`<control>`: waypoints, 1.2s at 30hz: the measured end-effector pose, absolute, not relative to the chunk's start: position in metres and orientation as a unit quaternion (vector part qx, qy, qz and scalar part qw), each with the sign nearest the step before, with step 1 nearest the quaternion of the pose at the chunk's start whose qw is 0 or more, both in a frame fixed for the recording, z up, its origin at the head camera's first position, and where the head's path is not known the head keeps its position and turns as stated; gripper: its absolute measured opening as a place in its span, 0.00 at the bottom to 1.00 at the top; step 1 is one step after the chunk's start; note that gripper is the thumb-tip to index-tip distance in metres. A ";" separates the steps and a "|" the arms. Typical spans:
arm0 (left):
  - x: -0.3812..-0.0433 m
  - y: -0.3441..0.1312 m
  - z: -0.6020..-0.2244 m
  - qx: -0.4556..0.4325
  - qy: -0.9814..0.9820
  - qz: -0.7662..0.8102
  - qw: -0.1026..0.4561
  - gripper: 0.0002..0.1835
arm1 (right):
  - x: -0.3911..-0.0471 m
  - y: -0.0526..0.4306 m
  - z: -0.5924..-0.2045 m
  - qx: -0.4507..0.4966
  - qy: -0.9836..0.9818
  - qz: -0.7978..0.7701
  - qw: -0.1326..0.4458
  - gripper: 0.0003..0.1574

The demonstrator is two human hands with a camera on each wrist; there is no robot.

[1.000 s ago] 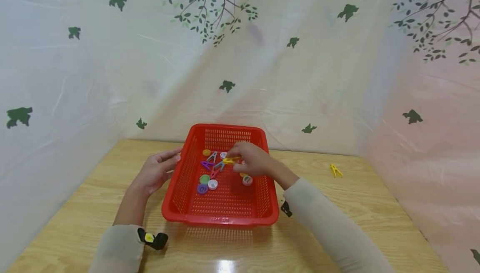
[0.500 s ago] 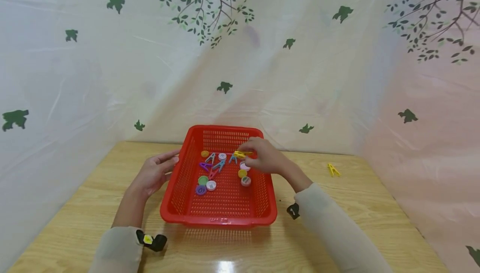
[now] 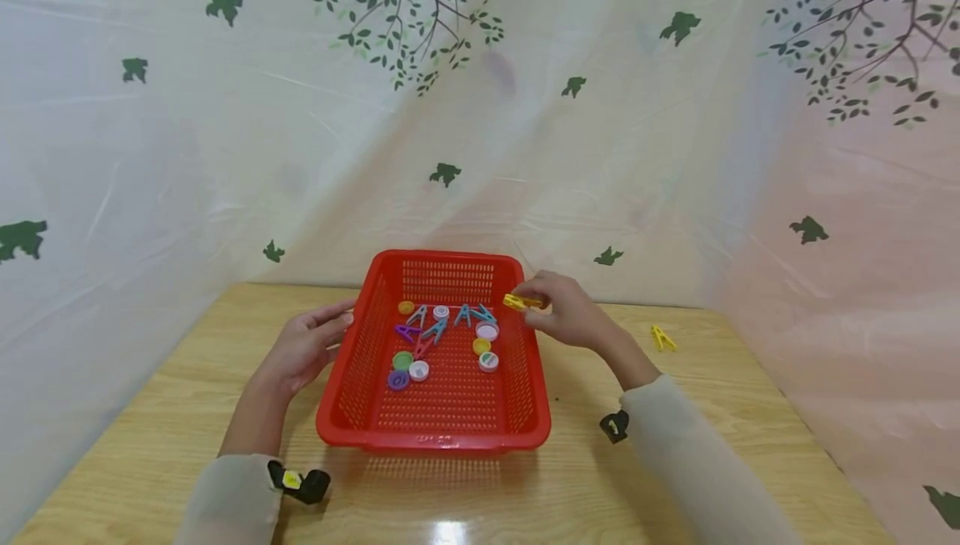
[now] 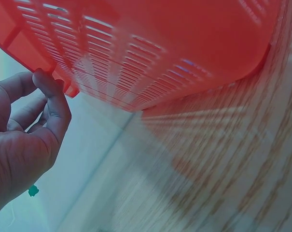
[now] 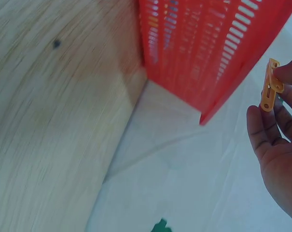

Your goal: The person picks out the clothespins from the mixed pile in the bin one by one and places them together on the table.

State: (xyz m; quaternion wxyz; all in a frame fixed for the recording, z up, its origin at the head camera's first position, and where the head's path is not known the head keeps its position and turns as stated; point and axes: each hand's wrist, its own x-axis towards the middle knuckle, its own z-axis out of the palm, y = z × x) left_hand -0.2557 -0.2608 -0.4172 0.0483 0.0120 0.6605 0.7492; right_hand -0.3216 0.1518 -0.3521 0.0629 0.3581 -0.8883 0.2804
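Observation:
A red plastic basket (image 3: 435, 442) stands on the wooden table in the head view, holding several small clothespins and bottle caps. My left hand (image 3: 303, 349) grips its left rim; in the left wrist view the thumb and fingers (image 4: 51, 92) pinch that edge. Over the basket's right rim, my right hand (image 3: 567, 312) pinches a yellow clothespin (image 3: 519, 302). The right wrist view has this clothespin (image 5: 270, 89) between thumb and fingers, raised beside the basket wall (image 5: 184, 58).
Another yellow clothespin (image 3: 663, 338) lies on the table (image 3: 720, 412) to the right of the basket. Inside, blue clothespins (image 3: 435, 330) lie among a purple clothespin (image 3: 407, 332), a green cap (image 3: 402, 360) and white caps (image 3: 487, 331). A leaf-patterned sheet (image 3: 360, 195) hangs behind.
My right hand has moved right with the yellow clothespin, from inside the basket to above its right rim. Caps and blue clothespins it covered now show. My left hand keeps its hold.

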 end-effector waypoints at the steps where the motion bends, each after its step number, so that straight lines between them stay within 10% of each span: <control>1: -0.256 -0.261 -0.417 0.011 0.661 0.749 0.049 0.30 | -0.321 0.155 -0.353 0.356 -0.890 0.279 0.064 0.18; 36: -0.255 -0.262 -0.418 0.014 0.647 0.761 0.054 0.30 | -0.340 0.303 -0.406 0.216 -0.943 0.240 0.075 0.21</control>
